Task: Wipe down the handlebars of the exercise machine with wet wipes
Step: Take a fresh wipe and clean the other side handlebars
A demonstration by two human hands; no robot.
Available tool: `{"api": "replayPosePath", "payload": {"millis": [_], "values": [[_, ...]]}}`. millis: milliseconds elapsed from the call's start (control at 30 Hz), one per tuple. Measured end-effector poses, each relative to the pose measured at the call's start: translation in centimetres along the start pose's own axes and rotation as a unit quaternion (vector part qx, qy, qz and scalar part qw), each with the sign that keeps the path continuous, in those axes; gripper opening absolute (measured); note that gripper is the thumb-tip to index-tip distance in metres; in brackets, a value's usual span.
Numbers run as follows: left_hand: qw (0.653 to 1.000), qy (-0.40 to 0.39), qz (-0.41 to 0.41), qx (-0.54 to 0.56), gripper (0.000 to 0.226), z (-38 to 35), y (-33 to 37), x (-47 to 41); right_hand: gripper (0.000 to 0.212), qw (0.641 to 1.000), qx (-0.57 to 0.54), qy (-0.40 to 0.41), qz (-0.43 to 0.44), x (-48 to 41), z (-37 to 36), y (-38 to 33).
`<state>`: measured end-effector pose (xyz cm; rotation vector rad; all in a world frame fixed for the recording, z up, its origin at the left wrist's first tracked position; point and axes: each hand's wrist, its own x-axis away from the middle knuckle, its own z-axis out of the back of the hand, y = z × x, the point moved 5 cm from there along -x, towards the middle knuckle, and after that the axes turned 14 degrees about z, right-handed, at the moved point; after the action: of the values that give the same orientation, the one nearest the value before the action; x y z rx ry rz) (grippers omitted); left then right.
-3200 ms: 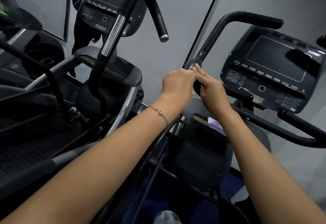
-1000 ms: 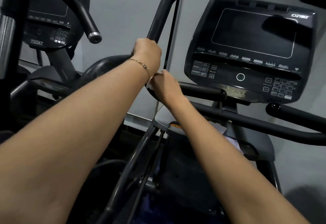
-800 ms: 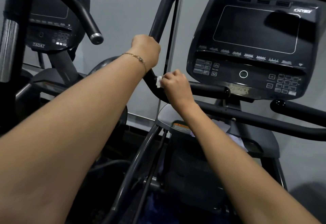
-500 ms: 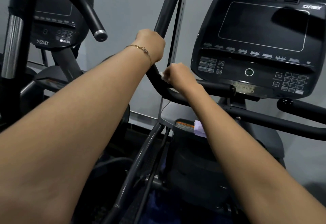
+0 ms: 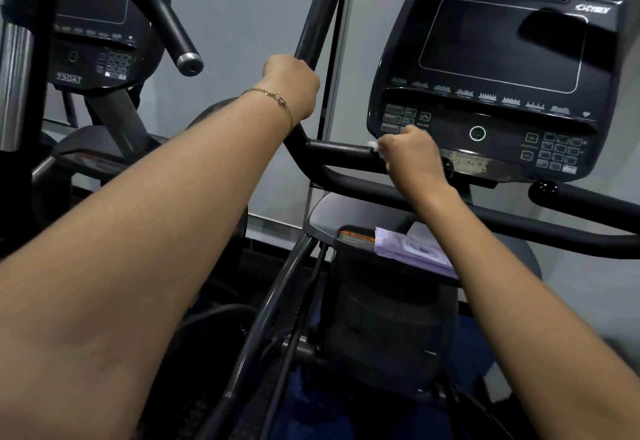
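A black curved handlebar [image 5: 317,17] rises at the left of the machine's console. My left hand [image 5: 294,85] grips it just above its bend. A short horizontal black grip bar [image 5: 337,150] branches to the right under the console. My right hand [image 5: 412,159] is curled round that short bar and holds a white wet wipe [image 5: 374,146] against it; only a small edge of the wipe shows at the fingers. A purple wet wipe pack [image 5: 412,251] lies on the machine's grey shelf below my right forearm.
The black console [image 5: 502,69] with screen and keypad stands right behind my right hand. A long black bar [image 5: 554,228] runs across under it. A second machine with its own handlebar [image 5: 166,24] and console stands at the left. Grey wall behind.
My right hand slid with the wipe to the right, from the handlebar's bend out along the short horizontal bar. My left hand kept its grip on the upright handlebar.
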<state>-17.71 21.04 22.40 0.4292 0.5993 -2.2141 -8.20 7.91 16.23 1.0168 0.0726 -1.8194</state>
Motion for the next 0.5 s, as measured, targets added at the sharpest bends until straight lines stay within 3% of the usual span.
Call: {"api": "replayPosePath", "payload": {"millis": [133, 200, 300, 400, 500], "values": [[1.000, 0.010, -0.006, -0.022, 0.024, -0.2, 0.0, 0.0, 0.030, 0.999, 0.021, 0.041, 0.000, 0.0, 0.0, -2.0], [0.999, 0.016, -0.016, -0.034, 0.026, -0.2, 0.5, 0.0, 0.030, 0.997, -0.004, 0.055, 0.049, -1.5, -0.5, -5.2], [0.999, 0.015, -0.019, -0.034, 0.026, -0.1, 0.7, 0.0, 0.021, 0.999, 0.001, 0.005, 0.051, -3.6, -2.3, -7.5], [1.000, 0.000, -0.014, -0.016, 0.025, 0.0, 0.2, 0.1, 0.025, 0.999, -0.031, -0.007, 0.013, -2.0, -1.8, -5.4], [1.000, -0.001, -0.009, -0.019, 0.026, 0.0, 0.1, 0.1, 0.027, 0.991, -0.115, 0.065, -0.037, 1.3, -0.2, -1.7]]}}
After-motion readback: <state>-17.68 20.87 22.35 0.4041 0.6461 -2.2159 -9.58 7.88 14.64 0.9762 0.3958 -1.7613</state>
